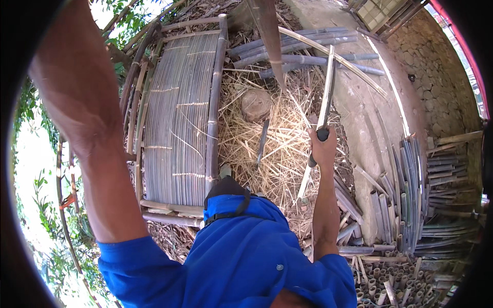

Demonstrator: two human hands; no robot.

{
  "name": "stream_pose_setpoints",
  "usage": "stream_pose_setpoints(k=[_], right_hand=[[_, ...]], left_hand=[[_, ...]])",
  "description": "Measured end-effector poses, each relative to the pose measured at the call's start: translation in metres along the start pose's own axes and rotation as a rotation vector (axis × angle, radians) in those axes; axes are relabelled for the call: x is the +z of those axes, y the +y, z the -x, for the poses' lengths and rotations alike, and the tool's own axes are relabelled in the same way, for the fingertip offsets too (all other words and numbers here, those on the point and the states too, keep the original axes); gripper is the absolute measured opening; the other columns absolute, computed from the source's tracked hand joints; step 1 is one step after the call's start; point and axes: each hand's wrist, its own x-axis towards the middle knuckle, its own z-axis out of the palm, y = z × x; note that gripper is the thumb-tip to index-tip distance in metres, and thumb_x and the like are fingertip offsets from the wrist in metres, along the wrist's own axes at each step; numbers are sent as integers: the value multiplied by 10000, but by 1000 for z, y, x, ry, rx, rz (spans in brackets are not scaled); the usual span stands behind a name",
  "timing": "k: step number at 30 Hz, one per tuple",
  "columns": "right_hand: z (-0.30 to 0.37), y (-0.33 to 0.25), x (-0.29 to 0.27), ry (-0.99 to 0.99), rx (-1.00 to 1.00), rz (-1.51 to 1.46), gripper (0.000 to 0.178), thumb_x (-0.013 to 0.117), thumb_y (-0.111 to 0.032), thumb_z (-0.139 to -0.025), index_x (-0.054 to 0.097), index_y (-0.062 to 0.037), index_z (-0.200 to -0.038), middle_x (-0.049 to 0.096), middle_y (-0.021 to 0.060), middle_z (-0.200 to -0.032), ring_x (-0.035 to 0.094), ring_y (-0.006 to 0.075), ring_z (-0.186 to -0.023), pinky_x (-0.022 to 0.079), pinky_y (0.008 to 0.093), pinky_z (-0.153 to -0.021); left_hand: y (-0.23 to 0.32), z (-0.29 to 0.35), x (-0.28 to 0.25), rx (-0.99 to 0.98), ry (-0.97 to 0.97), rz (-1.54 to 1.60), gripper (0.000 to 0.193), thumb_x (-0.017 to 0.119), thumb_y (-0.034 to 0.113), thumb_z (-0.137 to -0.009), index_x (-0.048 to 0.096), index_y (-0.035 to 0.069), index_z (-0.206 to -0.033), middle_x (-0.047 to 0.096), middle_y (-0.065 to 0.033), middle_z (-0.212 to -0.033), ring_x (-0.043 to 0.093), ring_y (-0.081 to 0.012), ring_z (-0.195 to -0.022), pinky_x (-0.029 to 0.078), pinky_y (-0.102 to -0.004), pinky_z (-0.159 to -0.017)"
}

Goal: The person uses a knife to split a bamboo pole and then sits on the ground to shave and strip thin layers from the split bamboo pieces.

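My right hand (323, 146) is closed on the black handle of a long knife (322, 134), whose dark blade points away from me. A pale split bamboo strip (327, 87) lies along the blade and passes through the same hand, its near end sticking out below. My left forearm (110, 179) is raised large across the left side, and its hand is beyond the upper edge. Below my right hand, pale bamboo shavings (282, 138) cover the ground. A dark, narrow blade-like piece (263, 141) rests on them beside a round wooden stump (256, 105).
A slatted bamboo bench (179, 118) stands left. A wooden post (269, 41) rises ahead, near bamboo poles (303, 43) on the ground. Bundled bamboo lengths (403, 190) and stacked cut pieces (395, 277) fill the right, below a stone wall (441, 72).
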Motion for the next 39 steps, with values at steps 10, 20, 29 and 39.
stream_pose_setpoints(k=[10,20,29,39], right_hand=[[25,2,10,-16,-292,4,433,761,-127,-898,602,39,-1266,616,18,-758,563,81,-601,452,256,-534],[60,-81,-47,-14,-367,-284,549,676,-155,-985,484,-9,-1478,605,33,-940,555,105,-823,473,259,-753],[113,-163,-93,66,-691,-253,508,605,-103,-1012,459,10,-1485,668,62,-964,560,58,-640,463,222,-582],[132,-178,-109,113,-851,-134,501,690,-57,-924,546,55,-1391,699,205,-1065,701,228,-879,553,335,-789]], left_hand=[[-46,-6,158,248,-362,43,523,521,536,-1041,627,67,-834,605,-32,-611,561,-110,-465,435,-258,-406],[-86,38,218,428,-698,-266,255,723,251,-936,772,31,-1054,696,-95,-948,627,-170,-830,505,-306,-734],[-44,69,234,374,-700,-147,294,833,-11,-774,698,34,-1031,710,-54,-924,674,-112,-814,538,-250,-739],[-37,89,226,326,-838,-305,380,828,-93,-781,676,7,-1114,675,-94,-1153,666,-161,-1072,546,-310,-980]])
